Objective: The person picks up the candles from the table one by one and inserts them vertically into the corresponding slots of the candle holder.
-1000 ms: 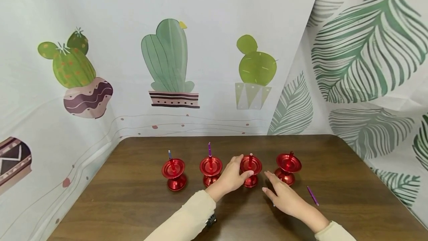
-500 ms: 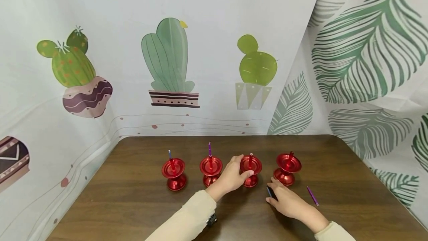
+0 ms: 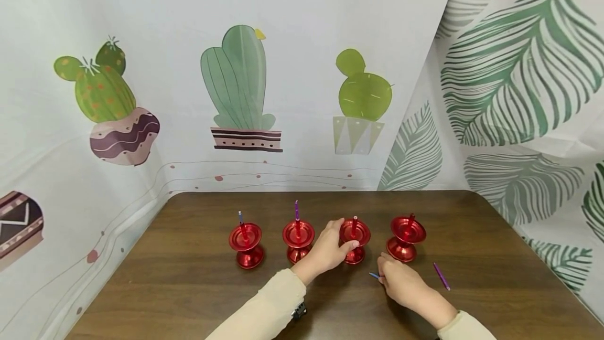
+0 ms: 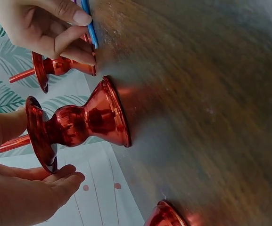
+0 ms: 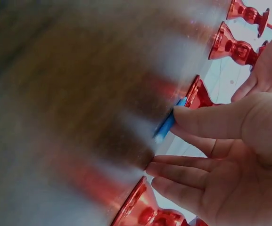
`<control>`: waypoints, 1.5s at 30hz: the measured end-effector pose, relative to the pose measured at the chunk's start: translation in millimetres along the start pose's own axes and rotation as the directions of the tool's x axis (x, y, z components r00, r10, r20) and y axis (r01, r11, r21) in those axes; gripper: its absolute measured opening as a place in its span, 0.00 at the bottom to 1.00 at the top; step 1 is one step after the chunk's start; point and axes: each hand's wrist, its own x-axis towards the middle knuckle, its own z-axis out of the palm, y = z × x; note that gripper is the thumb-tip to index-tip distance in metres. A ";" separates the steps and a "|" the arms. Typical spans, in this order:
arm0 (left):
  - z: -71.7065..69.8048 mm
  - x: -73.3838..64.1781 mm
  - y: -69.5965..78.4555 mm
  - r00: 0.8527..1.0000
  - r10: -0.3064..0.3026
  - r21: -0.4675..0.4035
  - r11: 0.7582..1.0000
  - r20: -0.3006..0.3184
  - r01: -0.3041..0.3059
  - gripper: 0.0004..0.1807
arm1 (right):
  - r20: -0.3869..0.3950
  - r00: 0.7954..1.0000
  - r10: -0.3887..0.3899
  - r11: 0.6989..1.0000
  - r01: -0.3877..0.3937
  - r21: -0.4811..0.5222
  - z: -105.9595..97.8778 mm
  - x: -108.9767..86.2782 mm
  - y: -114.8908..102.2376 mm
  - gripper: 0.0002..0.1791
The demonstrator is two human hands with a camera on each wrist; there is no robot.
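My left hand (image 3: 325, 251) grips the dish rim of a shiny red candle holder (image 3: 355, 256), thumb on one side and fingers on the other. The holder stands upright, its centre tube (image 4: 14, 144) without a candle. Just right of it, low over the table, my right hand (image 3: 406, 283) pinches a thin blue candle (image 5: 163, 130) between thumb and finger; in the head view only one end (image 3: 374, 275) of the candle shows. Beyond the right hand is another red candle holder (image 3: 401, 251), also with no candle in its tube.
Two more red holders stand to the left, one (image 3: 249, 257) bearing a blue candle (image 3: 240, 218), the other (image 3: 293, 236) a purple candle (image 3: 297, 210). A loose purple candle (image 3: 441, 276) lies on the brown table (image 3: 189, 277) at right. A printed cloth (image 3: 302, 93) hangs behind.
My right hand has come down to the table; its fingers have closed on the blue candle, which has turned and now points left. The left hand stays at the holder.
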 end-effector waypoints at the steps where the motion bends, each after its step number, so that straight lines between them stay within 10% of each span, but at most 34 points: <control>1: 0.1 -0.1 -0.1 1.000 -0.001 -0.001 1.000 0.001 0.001 0.36 | 0.002 1.000 0.002 1.000 -0.002 -0.012 0.4 0.1 -0.6 0.20; 15: 0.7 -1.1 0.0 1.000 0.018 0.010 1.000 -0.006 -0.018 0.36 | -0.118 0.989 0.087 0.990 -0.073 0.123 -16.3 10.2 -2.4 0.14; 28: 0.5 -0.8 0.1 0.999 0.037 0.044 0.998 -0.015 -0.036 0.36 | -0.396 0.914 0.086 0.947 0.048 0.317 -34.0 37.8 -8.4 0.04; 34: 1.1 -1.0 0.8 0.999 0.034 0.046 0.998 -0.011 -0.034 0.36 | -0.406 0.903 0.144 0.862 0.087 0.499 -34.7 56.4 -10.4 0.03; 41: 0.9 -1.7 1.3 1.000 0.022 0.030 0.999 0.000 -0.022 0.36 | -0.357 0.911 0.206 0.643 0.149 0.751 -34.9 72.8 -17.2 0.04; 45: 0.3 -1.4 1.7 1.000 0.029 0.035 0.999 -0.004 -0.029 0.36 | -0.368 0.911 0.187 0.594 0.194 0.781 -33.8 78.4 -20.8 0.04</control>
